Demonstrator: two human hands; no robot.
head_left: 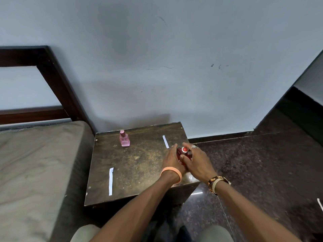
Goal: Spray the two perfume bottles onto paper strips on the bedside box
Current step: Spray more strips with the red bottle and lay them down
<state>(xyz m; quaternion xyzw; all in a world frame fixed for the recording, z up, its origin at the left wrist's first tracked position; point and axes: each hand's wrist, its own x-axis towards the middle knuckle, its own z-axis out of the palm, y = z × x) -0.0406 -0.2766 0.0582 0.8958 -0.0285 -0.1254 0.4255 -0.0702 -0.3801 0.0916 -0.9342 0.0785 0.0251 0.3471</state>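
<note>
Two sprays seemingly pending on dark wooden bedside box (pixel 136 165)
Left hand (pixel 172 158), right hand (pixel 195 160) clasp red glass bottle (pixel 181 157) near right edge; pink square bottle (pixel 124 139) untouched.

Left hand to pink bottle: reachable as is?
Probably yes: only bare box top lies between left hand and pink bottle. It grips the red bottle though, so must release first.

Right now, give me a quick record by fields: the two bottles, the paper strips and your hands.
red bottle: over the right side of the box, held by both hands
left hand: grips the bottle's body
right hand: fingers curled at its cap
pink bottle: upright, capped, far left of the box, untouched
front strip: flat, near left corner
far strip: flat, just beyond the hands
</note>
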